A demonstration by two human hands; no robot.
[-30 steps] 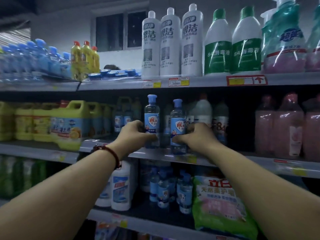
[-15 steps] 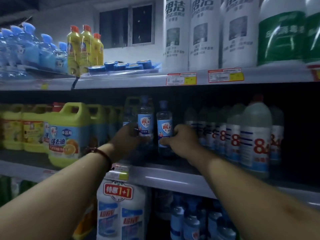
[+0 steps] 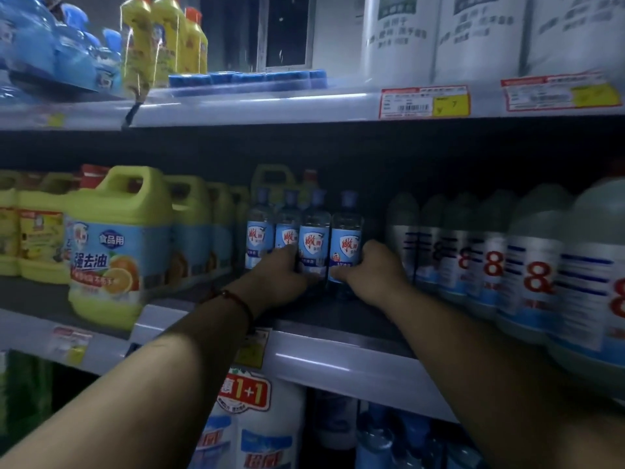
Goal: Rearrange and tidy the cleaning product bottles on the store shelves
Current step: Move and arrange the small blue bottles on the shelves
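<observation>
Mid-shelf (image 3: 338,353), bottles (image 3: 313,238) between left hand (image 3: 277,279), right hand (image 3: 375,275)

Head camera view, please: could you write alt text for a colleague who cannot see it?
The left hand grips the third bottle in a row of four small blue-capped bottles on the middle shelf, and the right hand grips the fourth bottle. Yellow jugs stand left, grey "84" bottles right.

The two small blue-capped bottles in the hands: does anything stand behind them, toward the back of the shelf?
Behind the bottle in the left hand stands a red-capped bottle, beside a yellow jug. Behind the other bottle, in the right hand, only darkness shows; I cannot tell.
</observation>
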